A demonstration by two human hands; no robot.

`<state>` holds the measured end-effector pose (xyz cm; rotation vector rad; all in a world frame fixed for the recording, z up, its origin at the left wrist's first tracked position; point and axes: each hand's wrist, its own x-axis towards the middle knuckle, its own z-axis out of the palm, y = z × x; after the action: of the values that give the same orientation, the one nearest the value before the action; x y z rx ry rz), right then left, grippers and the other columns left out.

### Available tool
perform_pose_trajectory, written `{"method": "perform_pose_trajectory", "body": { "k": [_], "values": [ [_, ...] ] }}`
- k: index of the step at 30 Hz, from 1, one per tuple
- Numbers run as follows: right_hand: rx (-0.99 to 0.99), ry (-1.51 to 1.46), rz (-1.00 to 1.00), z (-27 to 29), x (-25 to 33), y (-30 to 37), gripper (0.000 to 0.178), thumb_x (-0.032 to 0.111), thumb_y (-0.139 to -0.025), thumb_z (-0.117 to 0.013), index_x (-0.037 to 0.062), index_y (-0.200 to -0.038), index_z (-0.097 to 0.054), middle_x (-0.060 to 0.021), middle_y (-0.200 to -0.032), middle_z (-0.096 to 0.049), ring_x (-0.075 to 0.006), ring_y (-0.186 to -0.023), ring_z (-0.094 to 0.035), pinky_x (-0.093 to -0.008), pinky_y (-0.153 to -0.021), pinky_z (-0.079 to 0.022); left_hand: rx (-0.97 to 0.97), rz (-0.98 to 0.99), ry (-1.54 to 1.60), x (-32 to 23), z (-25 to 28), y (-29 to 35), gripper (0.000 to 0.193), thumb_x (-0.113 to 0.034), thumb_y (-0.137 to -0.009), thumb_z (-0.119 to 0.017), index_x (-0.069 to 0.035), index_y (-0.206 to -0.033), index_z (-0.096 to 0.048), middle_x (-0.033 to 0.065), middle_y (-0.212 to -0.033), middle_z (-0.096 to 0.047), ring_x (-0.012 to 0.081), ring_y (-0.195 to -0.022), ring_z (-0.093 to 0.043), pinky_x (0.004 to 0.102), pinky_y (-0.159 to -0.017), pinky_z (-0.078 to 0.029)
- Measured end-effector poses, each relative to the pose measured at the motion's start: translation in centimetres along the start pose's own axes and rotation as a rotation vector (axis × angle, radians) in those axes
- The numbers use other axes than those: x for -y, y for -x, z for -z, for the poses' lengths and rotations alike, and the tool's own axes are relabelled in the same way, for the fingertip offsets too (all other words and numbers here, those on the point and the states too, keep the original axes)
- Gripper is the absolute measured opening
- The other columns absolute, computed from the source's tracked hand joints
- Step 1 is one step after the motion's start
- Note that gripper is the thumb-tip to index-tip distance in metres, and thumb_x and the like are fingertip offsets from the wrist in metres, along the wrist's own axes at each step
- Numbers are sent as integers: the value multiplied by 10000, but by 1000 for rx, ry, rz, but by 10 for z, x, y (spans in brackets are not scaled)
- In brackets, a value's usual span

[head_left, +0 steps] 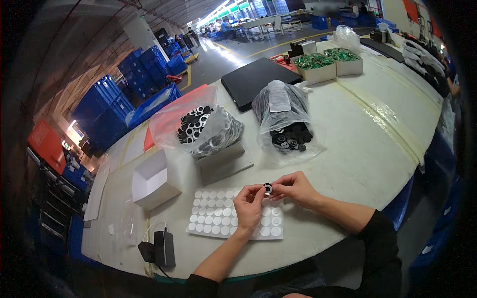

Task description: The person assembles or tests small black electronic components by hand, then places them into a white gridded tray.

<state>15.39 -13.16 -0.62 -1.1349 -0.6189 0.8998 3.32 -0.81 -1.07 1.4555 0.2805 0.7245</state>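
While the sheet of white discs (pixel 217 216) lies flat, the left hand (pixel 248 204) and right hand (pixel 297 188) pinch a black-and-white ring (pixel 268 188) above the sheet's far side; a light rim grip should steady it. Beyond the sheet lies a bag of black parts (pixel 293 111).

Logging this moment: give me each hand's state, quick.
Left hand: closed, holding a small round black-and-white piece.
Right hand: fingers closed at the same piece's right edge.

Ceiling lights (pixel 215 10) glow, the far floor (pixel 214 48) glares, and fisheye edges bend into black.
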Motion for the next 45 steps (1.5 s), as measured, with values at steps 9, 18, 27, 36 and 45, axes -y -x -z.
{"method": "perform_pose_trajectory", "body": {
  "k": [9,18,27,36,45],
  "values": [
    [1,50,44,-1,4,4,223,104,-819,-701,-70,-957,-675,-106,-815,-689,-132,-733,-652,-261,-682,-540,-41,1,11,-9,-3,2,106,-14,-871,-635,64,-943,-629,102,-882,-668,148,-772,-648,265,-714,-551],
    [-45,277,148,2,4,7,198,105,-794,-699,-80,-860,-677,-95,-710,-677,-108,-621,-629,-239,-584,-520,76,-51,-146,-14,0,2,124,-36,-870,-639,45,-963,-657,89,-880,-682,125,-781,-647,242,-714,-526],
    [-38,180,117,-4,5,6,209,115,-808,-698,-83,-866,-670,-99,-717,-677,-113,-631,-638,-238,-585,-526,149,70,-130,-20,1,0,108,-21,-872,-618,46,-949,-654,88,-909,-676,120,-820,-639,242,-731,-517],
    [3,405,159,2,18,9,132,75,-796,-673,-54,-826,-676,-75,-675,-671,-98,-624,-628,-237,-563,-507,245,-38,-207,-20,10,-2,164,15,-844,-616,48,-998,-659,81,-892,-680,119,-823,-642,243,-724,-520],
    [120,384,83,1,14,4,150,94,-793,-697,-41,-851,-668,-51,-690,-664,-92,-621,-606,-238,-570,-492,251,49,-358,-34,7,-1,149,0,-818,-624,57,-951,-662,90,-854,-681,133,-754,-646,249,-708,-519]
  ]
}}
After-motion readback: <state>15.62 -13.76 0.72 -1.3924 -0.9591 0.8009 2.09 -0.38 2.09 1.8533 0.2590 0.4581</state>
